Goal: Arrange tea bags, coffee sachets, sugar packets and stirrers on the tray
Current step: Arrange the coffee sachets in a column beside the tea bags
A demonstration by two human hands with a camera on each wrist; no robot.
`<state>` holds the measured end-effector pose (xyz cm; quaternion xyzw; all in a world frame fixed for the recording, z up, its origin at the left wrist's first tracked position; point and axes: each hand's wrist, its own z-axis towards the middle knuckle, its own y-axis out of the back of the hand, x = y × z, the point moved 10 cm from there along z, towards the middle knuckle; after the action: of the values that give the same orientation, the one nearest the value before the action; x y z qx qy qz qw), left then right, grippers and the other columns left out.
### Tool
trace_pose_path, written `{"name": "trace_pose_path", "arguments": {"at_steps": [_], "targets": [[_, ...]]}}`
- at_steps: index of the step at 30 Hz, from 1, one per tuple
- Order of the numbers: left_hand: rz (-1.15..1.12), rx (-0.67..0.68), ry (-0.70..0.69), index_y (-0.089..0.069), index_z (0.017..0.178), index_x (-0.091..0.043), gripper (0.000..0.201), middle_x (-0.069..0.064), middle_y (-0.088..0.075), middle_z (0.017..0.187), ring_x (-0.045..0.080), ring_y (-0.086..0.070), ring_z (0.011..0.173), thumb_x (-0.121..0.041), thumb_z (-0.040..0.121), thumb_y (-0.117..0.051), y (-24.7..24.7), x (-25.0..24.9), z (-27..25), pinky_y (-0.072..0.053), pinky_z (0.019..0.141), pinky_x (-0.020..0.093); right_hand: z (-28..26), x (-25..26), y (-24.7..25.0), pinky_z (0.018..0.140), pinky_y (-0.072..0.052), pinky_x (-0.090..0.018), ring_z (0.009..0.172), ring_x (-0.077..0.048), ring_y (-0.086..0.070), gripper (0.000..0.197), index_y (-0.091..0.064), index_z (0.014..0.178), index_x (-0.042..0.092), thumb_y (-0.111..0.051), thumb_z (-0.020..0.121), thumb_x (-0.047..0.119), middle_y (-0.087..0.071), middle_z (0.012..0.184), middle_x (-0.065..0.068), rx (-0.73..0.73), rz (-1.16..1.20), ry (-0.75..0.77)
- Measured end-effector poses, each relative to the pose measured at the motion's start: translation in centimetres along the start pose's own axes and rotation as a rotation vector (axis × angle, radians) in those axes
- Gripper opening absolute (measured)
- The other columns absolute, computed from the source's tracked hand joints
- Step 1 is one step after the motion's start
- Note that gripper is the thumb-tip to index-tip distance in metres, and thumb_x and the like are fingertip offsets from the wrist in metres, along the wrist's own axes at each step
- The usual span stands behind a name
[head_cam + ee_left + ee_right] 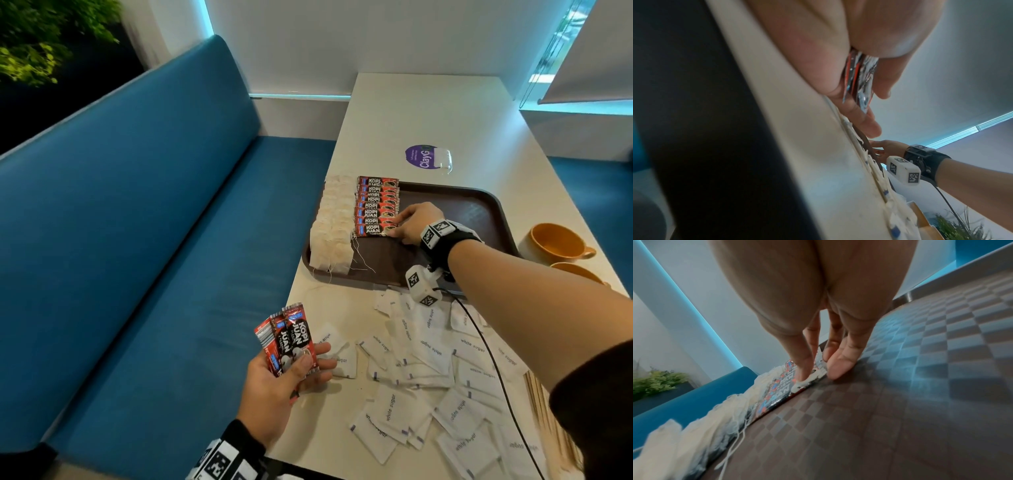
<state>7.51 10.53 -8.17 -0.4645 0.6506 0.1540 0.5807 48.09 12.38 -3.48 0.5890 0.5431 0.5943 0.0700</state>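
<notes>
A brown tray (462,209) holds a column of tea bags (334,233) along its left side, with a column of red coffee sachets (376,202) beside them. My right hand (395,232) pinches the right end of the nearest sachet (371,230), which lies on the tray. In the right wrist view, the thumb sits on that sachet (781,386) and the fingertips (838,369) touch the tray (900,402). My left hand (301,366) grips three more coffee sachets (291,332) over the table's left edge; the left wrist view shows them (859,78) between thumb and fingers.
White sugar packets (428,353) lie scattered over the table in front of the tray. Wooden stirrers (541,404) lie near my right forearm. Two orange cups (555,241) stand right of the tray. A blue bench (171,240) runs along the left.
</notes>
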Motion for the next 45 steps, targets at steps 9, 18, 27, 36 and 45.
{"name": "trace_pose_path", "arguments": {"at_steps": [9, 18, 27, 36, 45], "targets": [[-0.021, -0.03, -0.05, -0.059, 0.114, 0.01, 0.017, 0.035, -0.07, 0.103, 0.047, -0.073, 0.092, 0.007, 0.1, -0.051, 0.1, -0.5, -0.2, -0.064, 0.074, 0.039, -8.2, 3.6, 4.5, 0.079, -0.057, -0.026, 0.081, -0.012, -0.065, 0.018, -0.071, 0.094, 0.025, -0.076, 0.084, 0.011, -0.072, 0.091, 0.0, -0.289, 0.212, 0.306], [0.031, -0.055, -0.078, -0.064, 0.11, 0.004, 0.018, 0.027, -0.074, 0.089, 0.034, -0.074, 0.072, 0.005, 0.092, -0.064, -0.1, -0.9, -0.3, -0.063, 0.063, 0.036, -22.2, 3.3, -1.9, 0.078, -0.06, -0.028, 0.088, -0.01, -0.068, 0.034, -0.069, 0.109, 0.038, -0.078, 0.084, 0.018, -0.068, 0.104, 0.009, 0.051, 0.338, 0.392], [0.056, -0.035, -0.095, -0.068, 0.104, 0.004, 0.021, 0.026, -0.07, 0.076, 0.029, -0.069, 0.063, 0.0, 0.084, -0.074, -0.1, -0.7, -0.2, -0.059, 0.059, 0.035, -27.5, -1.6, -8.0, 0.068, -0.062, -0.033, 0.071, -0.025, -0.07, 0.047, -0.067, 0.117, 0.014, -0.079, 0.078, -0.01, -0.074, 0.093, -0.02, 0.268, 0.816, 0.135], [-0.038, 0.013, -0.11, -0.058, 0.112, 0.006, 0.016, 0.02, -0.069, 0.091, 0.029, -0.068, 0.068, -0.003, 0.098, -0.058, -0.6, -1.0, -0.4, -0.053, 0.058, 0.03, -28.7, -1.8, -9.6, 0.066, -0.058, -0.044, 0.068, -0.038, -0.069, 0.025, -0.054, 0.091, 0.003, -0.055, 0.066, -0.003, -0.058, 0.08, -0.027, 0.346, 1.189, -0.022], [0.02, -0.028, -0.065, -0.068, 0.1, -0.005, 0.028, 0.012, -0.066, 0.075, 0.02, -0.058, 0.054, -0.018, 0.08, -0.081, 0.2, -0.3, -0.2, -0.041, 0.045, 0.026, -29.2, -2.1, -10.4, 0.049, -0.056, -0.032, 0.052, -0.025, -0.063, 0.021, -0.067, 0.1, 0.002, -0.078, 0.083, -0.004, -0.067, 0.086, -0.017, 0.286, 0.813, 0.09]]}}
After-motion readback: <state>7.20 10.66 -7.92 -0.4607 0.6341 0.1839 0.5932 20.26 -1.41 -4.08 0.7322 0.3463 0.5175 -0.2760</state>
